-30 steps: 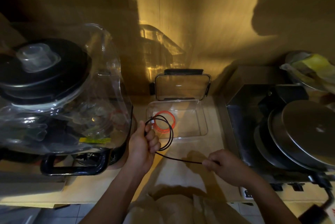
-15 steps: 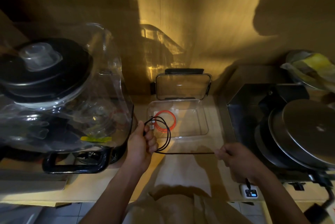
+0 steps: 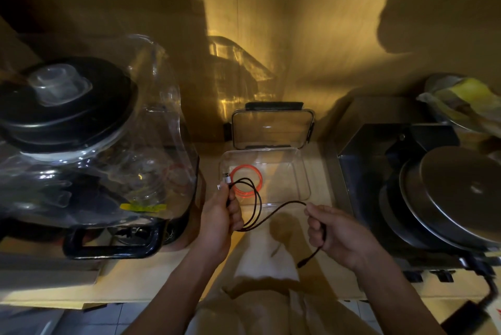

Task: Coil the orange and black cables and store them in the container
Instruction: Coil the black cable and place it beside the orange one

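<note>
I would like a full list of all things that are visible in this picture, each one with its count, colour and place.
black cable: one, black, partly coiled, held above the counter between both hands
orange cable: one, orange, coiled inside the container
container: one, clear, on the counter at the middle
lid: one, clear with black clips, leaning on the wall behind the container
blender jug: one, clear with black lid, at the left
metal pans: stacked, grey, on the stove at the right
counter: one, pale
left hand: one, grips the coiled loops
right hand: one, grips the loose end
</note>
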`<state>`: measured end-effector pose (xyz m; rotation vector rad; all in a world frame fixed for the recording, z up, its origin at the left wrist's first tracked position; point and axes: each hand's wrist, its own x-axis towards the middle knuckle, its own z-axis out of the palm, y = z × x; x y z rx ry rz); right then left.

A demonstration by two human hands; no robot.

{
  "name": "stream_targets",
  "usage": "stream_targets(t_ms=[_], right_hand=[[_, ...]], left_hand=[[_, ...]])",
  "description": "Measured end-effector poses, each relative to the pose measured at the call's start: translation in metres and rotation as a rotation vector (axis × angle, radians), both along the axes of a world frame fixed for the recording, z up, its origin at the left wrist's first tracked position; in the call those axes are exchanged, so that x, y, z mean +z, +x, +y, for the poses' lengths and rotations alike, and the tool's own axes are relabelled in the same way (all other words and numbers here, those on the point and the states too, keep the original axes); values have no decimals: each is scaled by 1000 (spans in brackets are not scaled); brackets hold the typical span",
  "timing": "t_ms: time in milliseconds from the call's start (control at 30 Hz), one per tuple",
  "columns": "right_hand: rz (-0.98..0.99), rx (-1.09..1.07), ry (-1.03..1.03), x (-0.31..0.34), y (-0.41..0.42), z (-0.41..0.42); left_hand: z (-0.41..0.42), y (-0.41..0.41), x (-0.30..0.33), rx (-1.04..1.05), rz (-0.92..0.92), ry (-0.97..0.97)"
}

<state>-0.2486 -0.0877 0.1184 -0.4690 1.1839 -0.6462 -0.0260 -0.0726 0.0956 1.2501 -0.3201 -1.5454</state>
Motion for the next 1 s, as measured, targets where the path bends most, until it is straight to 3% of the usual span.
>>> stream_targets(t_ms=[367, 567, 767, 1000], right_hand=[[-68, -92, 7, 6, 28, 3], [-360, -155, 53, 12, 17, 1], [-411, -224, -5, 20, -2, -6], [-343, -230, -93, 27, -2, -7]], left_hand=[[8, -20, 3, -146, -196, -60], [9, -15, 0, -96, -310, -26], [8, -9, -5, -47, -414, -50], [5, -9, -6, -56, -272, -33]])
